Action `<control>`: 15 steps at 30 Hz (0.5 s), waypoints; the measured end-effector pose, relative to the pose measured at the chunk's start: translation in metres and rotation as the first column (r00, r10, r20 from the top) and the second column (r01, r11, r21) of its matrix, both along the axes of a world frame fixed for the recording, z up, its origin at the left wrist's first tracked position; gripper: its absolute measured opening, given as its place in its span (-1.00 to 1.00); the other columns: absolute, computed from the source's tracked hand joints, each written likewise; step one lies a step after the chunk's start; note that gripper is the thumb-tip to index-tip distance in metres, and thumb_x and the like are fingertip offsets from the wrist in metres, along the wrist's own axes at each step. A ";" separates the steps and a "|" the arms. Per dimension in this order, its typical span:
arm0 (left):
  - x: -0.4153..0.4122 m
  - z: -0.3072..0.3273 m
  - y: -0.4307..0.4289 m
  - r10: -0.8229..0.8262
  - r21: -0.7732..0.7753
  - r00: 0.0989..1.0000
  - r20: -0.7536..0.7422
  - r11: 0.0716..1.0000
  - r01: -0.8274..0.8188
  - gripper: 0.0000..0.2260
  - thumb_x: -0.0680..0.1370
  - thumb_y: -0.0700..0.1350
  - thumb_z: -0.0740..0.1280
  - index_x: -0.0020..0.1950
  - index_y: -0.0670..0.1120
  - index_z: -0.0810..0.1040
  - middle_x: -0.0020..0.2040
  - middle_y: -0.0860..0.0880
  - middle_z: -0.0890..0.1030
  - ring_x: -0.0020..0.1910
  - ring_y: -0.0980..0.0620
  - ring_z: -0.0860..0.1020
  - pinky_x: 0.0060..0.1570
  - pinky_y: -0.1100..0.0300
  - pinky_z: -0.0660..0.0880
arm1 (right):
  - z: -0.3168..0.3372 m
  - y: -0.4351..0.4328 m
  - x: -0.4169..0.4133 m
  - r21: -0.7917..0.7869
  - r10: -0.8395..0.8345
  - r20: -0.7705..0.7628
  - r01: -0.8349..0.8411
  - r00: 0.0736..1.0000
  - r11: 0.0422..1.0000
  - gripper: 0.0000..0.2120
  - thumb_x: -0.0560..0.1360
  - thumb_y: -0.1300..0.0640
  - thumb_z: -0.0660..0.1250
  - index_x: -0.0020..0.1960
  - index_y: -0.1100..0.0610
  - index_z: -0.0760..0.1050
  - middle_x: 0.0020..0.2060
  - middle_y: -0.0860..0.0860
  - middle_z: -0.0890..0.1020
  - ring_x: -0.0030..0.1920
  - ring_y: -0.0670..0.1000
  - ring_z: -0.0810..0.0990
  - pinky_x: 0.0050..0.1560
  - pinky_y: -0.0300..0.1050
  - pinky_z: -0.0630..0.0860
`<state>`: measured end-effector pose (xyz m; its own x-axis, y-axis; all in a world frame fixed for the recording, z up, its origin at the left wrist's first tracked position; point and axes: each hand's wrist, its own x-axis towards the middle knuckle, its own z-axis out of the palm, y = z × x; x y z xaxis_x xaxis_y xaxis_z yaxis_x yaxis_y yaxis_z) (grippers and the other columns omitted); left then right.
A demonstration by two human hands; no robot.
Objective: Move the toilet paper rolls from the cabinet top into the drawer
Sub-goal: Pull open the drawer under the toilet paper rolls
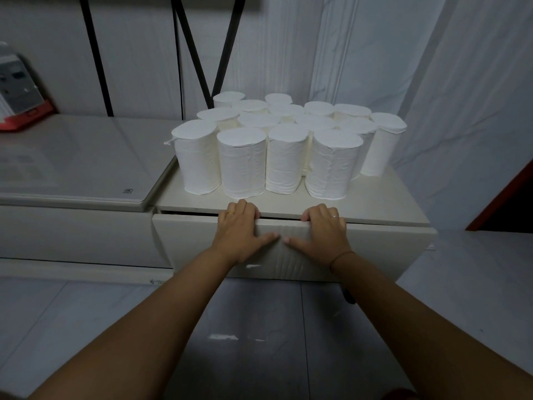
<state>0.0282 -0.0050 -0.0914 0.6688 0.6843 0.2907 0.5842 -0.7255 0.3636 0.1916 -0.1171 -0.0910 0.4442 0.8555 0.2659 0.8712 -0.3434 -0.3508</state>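
Several white toilet paper rolls stand upright in a tight cluster on the cream cabinet top. Below them the drawer is pulled out only a crack, with a dark gap along its top edge. My left hand and my right hand sit side by side at the middle of the drawer front. Both have fingers hooked over the top edge and thumbs pressed flat on the front panel. The drawer's inside is hidden.
A lower white unit with a glass top adjoins the cabinet on the left and carries a red-and-grey device at its far end. White sheeting and black stand legs are behind. Grey floor tiles lie below.
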 end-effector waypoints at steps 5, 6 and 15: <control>-0.025 -0.011 -0.029 -0.070 -0.002 0.997 -0.019 0.998 0.070 -0.52 0.39 0.40 0.22 0.02 0.03 0.34 -0.03 0.05 0.34 0.00 0.04 0.28 0.01 0.13 0.17 | -0.013 -0.030 -0.021 -0.075 0.089 0.184 -0.077 0.979 0.994 -0.47 0.30 -0.42 0.21 -0.01 0.01 0.38 -0.09 -0.04 0.48 -0.06 0.02 0.41 -0.07 -0.06 0.20; -0.032 -0.014 -0.037 -0.091 0.011 0.995 -0.028 0.996 0.092 -0.49 0.38 0.43 0.18 0.04 0.03 0.33 -0.03 0.06 0.34 -0.01 0.06 0.28 0.03 0.14 0.15 | -0.015 -0.039 -0.025 -0.054 0.102 0.188 -0.093 0.977 0.994 -0.44 0.30 -0.44 0.18 -0.01 0.01 0.40 -0.10 -0.03 0.49 -0.08 0.02 0.42 -0.06 -0.06 0.23; -0.079 -0.013 -0.091 -0.137 -0.010 0.989 -0.061 0.991 0.137 -0.45 0.39 0.47 0.06 0.11 0.06 0.32 0.00 0.09 0.34 0.00 0.11 0.26 0.07 0.19 0.09 | -0.010 -0.099 -0.065 -0.001 0.150 0.059 -0.151 0.987 0.989 -0.49 0.38 -0.39 0.07 -0.01 0.01 0.44 -0.12 -0.04 0.52 -0.11 -0.04 0.44 -0.03 -0.13 0.19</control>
<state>-0.0508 -0.0960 -0.1041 0.7727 0.5865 0.2427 0.5009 -0.7983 0.3345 0.1262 -0.2156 -0.1014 0.2941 0.9106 0.2904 0.9320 -0.2058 -0.2985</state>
